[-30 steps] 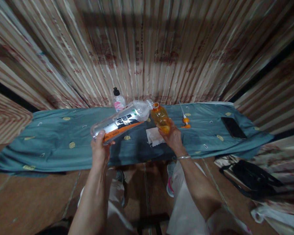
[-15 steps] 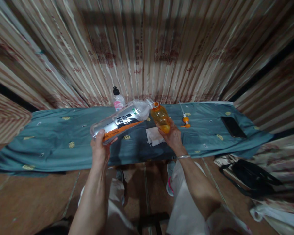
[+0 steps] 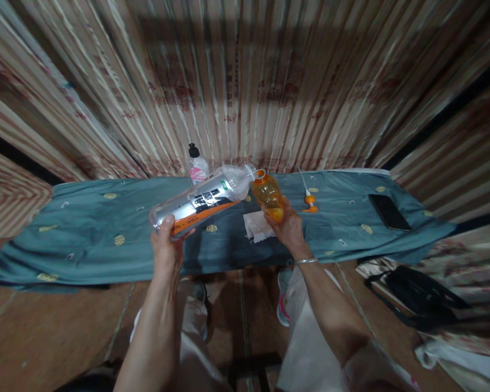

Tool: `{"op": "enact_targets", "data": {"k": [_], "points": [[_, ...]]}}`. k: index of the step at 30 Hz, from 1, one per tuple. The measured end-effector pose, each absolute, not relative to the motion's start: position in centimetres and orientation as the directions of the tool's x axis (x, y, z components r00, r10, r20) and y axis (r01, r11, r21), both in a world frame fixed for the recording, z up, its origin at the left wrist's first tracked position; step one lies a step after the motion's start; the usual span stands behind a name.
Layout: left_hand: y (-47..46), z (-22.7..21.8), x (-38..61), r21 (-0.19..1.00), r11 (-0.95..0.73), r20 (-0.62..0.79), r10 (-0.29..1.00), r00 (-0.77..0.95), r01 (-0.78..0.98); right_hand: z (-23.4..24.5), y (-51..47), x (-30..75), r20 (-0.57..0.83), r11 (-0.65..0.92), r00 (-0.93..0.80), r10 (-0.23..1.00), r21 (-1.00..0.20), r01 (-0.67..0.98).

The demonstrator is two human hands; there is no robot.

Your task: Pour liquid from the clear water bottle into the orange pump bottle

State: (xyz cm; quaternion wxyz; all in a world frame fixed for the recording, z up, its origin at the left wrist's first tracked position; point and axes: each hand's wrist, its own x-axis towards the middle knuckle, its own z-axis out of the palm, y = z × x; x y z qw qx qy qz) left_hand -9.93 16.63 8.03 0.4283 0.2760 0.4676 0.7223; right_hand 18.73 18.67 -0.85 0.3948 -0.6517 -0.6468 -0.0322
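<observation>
My left hand is closed round the base of a large clear plastic bottle with a silver, black and orange label. The bottle lies tilted, its uncapped mouth up and to the right, at the open neck of an orange see-through bottle. My right hand grips that orange bottle by its lower part, with a little liquid low inside. Whether the two necks touch, I cannot tell. Right of it, an orange pump top with a clear tube lies on the cloth. Under the bottles is a white tissue.
A clear bottle with a black cap and pink label stands behind the large bottle. A black phone lies at the right on the teal tablecloth. Striped curtain hangs behind the table. A black bag sits at lower right.
Both bottles stay nearly where they were, mouth to mouth. Only a very slight shift of the view and of the orange bottle shows.
</observation>
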Motion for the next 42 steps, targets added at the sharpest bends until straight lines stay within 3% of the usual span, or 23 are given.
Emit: {"op": "enact_targets", "data": {"k": [42], "points": [[16.45,7.87,-10.03,0.906,-0.226,0.034,0.882,-0.471,-0.358,-0.94,18.62,18.84,0.545,0.125,0.161,0.823,-0.449,0.885]]}}
